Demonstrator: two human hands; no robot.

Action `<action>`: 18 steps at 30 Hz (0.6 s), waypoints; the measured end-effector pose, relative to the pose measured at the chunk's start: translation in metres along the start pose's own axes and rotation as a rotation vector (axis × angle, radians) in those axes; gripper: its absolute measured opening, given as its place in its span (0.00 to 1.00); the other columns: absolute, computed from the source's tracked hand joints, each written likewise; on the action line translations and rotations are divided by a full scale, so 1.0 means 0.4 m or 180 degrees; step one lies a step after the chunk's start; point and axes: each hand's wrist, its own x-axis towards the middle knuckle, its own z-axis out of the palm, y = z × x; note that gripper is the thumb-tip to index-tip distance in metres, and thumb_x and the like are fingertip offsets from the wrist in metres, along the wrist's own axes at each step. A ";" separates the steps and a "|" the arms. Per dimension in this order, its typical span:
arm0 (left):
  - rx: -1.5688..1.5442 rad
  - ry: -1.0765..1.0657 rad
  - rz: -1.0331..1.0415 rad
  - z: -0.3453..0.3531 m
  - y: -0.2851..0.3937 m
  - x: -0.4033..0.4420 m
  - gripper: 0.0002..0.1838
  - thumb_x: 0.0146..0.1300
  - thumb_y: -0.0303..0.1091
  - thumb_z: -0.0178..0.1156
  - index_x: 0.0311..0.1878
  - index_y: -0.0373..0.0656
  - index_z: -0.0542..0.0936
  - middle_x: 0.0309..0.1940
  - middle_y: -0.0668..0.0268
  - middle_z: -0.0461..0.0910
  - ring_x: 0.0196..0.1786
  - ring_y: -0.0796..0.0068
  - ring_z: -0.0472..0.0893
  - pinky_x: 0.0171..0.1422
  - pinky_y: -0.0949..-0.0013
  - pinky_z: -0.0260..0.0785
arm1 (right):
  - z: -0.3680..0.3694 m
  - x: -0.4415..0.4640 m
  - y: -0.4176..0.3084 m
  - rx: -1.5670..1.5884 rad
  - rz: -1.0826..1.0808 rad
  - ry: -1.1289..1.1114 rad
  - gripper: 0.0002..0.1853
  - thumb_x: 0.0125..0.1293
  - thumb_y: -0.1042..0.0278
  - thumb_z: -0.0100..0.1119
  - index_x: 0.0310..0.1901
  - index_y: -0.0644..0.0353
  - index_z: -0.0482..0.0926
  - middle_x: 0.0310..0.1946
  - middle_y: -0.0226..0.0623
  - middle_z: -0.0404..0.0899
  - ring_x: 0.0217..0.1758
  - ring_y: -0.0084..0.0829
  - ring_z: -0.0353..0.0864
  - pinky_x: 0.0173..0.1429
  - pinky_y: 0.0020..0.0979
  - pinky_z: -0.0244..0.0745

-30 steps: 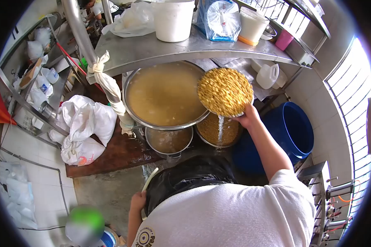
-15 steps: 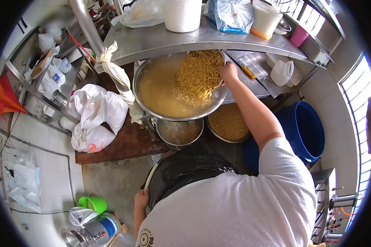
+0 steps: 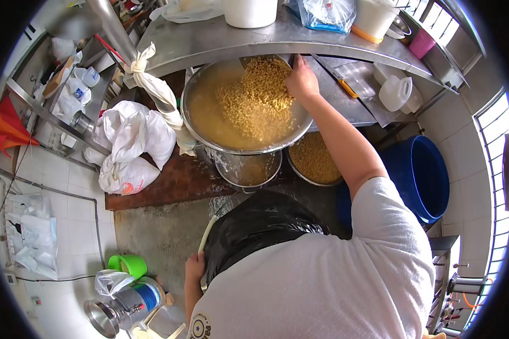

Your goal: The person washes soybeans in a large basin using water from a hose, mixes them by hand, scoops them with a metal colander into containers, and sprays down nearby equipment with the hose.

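Observation:
My right hand (image 3: 302, 80) is closed at the right side of a large metal basin (image 3: 185, 121), gripping a metal scoop mostly hidden under beans. Yellow soybeans (image 3: 260, 90) are heaped there and spread down into the basin's cloudy water (image 3: 206, 110). Low at the left, my left hand (image 3: 195, 266) is wrapped round a pale hose (image 3: 207, 235), with water coming from its end. Below the basin stands a metal pot (image 3: 223, 172) with murky liquid. Beside it is another round container of soybeans (image 3: 316, 158).
A steel shelf (image 3: 209, 48) with tubs overhangs the basin. A long-handled knife-like tool (image 3: 348, 88) and a white jug (image 3: 395, 93) lie at right. Blue barrels (image 3: 418, 175) stand by my right arm, white sacks (image 3: 133, 141) at left, a green bucket (image 3: 128, 265) on the floor.
My right hand has moved up and left along the basin's side. The soybeans have shifted left and spread lower in the water. My left hand still holds the hose.

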 end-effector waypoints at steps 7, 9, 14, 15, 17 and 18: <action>-0.0024 -0.0098 -0.0056 -0.008 0.023 -0.030 0.29 0.78 0.54 0.50 0.43 0.32 0.83 0.40 0.35 0.83 0.49 0.29 0.82 0.52 0.38 0.73 | 0.004 -0.041 0.007 -0.0912 -0.1687 0.0514 0.39 0.64 0.75 0.54 0.79 0.62 0.60 0.78 0.47 0.64 0.74 0.55 0.70 0.73 0.48 0.74; 0.0034 -0.0142 -0.0075 -0.010 0.024 -0.038 0.30 0.78 0.55 0.49 0.45 0.32 0.83 0.41 0.35 0.83 0.50 0.30 0.82 0.52 0.38 0.73 | -0.003 -0.048 0.020 -0.0849 -0.1799 0.0617 0.39 0.63 0.76 0.54 0.79 0.60 0.61 0.78 0.48 0.65 0.76 0.54 0.68 0.76 0.49 0.71; 0.0031 -0.0145 -0.0286 -0.011 0.023 -0.041 0.31 0.79 0.56 0.48 0.45 0.33 0.84 0.41 0.35 0.83 0.51 0.30 0.82 0.52 0.37 0.72 | 0.003 -0.045 0.088 0.0111 -0.1017 0.1128 0.39 0.62 0.80 0.53 0.78 0.63 0.61 0.76 0.54 0.65 0.78 0.56 0.65 0.79 0.49 0.65; 0.0015 -0.0154 -0.0358 -0.013 0.023 -0.041 0.31 0.79 0.56 0.48 0.45 0.33 0.84 0.41 0.35 0.83 0.51 0.30 0.82 0.52 0.37 0.72 | 0.007 -0.045 0.108 0.0510 -0.0597 0.1216 0.39 0.62 0.80 0.52 0.77 0.64 0.60 0.76 0.55 0.65 0.78 0.57 0.65 0.79 0.48 0.66; 0.0029 -0.0151 -0.0278 -0.018 0.024 -0.038 0.31 0.79 0.57 0.48 0.44 0.33 0.84 0.40 0.35 0.83 0.50 0.30 0.82 0.52 0.37 0.72 | 0.006 -0.061 0.139 0.0858 -0.0169 0.1252 0.39 0.61 0.82 0.51 0.77 0.66 0.60 0.75 0.58 0.64 0.78 0.59 0.65 0.79 0.47 0.65; 0.0029 -0.0141 -0.0200 -0.019 0.026 -0.036 0.31 0.79 0.57 0.47 0.44 0.33 0.84 0.39 0.35 0.83 0.50 0.30 0.82 0.52 0.38 0.72 | 0.025 -0.058 0.166 0.0876 0.0012 0.1360 0.39 0.60 0.82 0.51 0.77 0.65 0.61 0.73 0.58 0.67 0.77 0.58 0.66 0.80 0.46 0.64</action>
